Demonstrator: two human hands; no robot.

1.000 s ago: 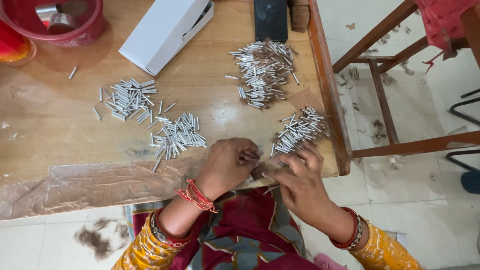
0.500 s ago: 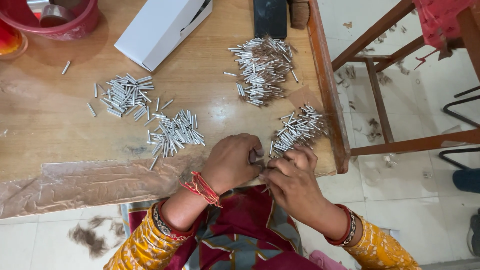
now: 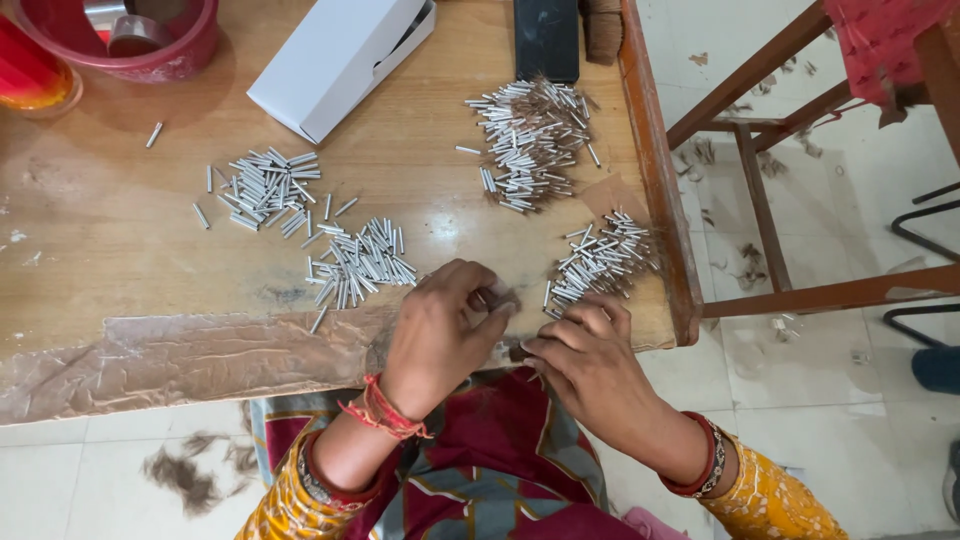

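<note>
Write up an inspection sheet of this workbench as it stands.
Surface: worn wooden table, clear plastic sheet taped along its near edge.
Job's things: four piles of small silver metal tubes; strays lie between them.
Clutter: white cardboard box, red plastic bowl, black rectangular object.
Grippers: left hand and right hand meet at the table edge, fingers pinched on something too small to identify.
Cables: nothing seen.
Surroundings: pale tiled floor with dark hair clumps, brown wooden frame at right.
</note>
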